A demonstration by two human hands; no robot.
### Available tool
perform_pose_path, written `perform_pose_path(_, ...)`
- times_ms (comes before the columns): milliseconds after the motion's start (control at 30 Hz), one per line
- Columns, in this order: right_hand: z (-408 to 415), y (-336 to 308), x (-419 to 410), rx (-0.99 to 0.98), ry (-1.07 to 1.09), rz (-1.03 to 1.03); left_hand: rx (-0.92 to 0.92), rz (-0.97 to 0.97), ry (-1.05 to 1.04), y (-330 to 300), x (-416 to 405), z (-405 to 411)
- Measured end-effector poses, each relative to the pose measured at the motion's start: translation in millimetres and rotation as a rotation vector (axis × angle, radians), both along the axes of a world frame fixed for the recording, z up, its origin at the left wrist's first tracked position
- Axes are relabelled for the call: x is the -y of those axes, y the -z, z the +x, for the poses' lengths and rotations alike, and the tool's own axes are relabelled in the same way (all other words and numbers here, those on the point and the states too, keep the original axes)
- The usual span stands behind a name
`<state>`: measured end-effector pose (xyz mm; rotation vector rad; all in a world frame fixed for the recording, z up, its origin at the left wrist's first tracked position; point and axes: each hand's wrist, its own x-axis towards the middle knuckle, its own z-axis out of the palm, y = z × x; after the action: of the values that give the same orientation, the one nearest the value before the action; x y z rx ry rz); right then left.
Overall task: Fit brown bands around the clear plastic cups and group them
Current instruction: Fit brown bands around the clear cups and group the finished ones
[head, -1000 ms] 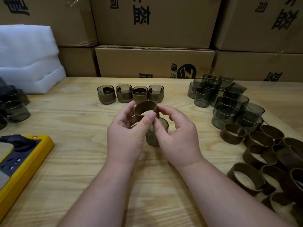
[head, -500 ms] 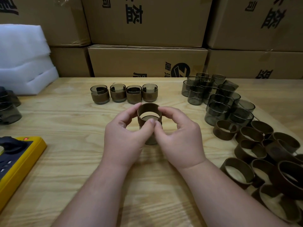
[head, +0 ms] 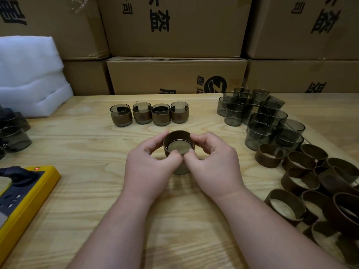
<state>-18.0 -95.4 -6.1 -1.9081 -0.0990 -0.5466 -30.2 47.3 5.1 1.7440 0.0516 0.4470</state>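
Progress early — four banded smoky clear plastic cups [head: 149, 114] lined up, fifth round brown band [head: 178, 135] pinched by left hand [head: 149, 166] and right hand [head: 211, 164] over a cup — bare smoky plastic cups [head: 260, 117] and loose brown bands [head: 318, 183] remain.

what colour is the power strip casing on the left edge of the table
Yellow, with a dark grey socket face; the power strip shows best in the head view.

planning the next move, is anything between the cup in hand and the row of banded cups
Nothing visible. Bare table lies between the cup, held by both hands, and the row.
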Motion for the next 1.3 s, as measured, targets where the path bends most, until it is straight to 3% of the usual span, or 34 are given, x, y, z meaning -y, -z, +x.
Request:
perform_pose_path(433,5,1,5,-0.146,0.0,0.089,-0.114,0.005,0.088,5,-2,2)
perform_pose_path(600,1,-5,5,-0.123,0.043,0.126,-0.035,-0.008,-0.042,4,-2,1)
perform_pose_path(1300,5,-4,-1,-0.24,0.048,0.025,-0.141,0.085,-0.105,7,5,4)
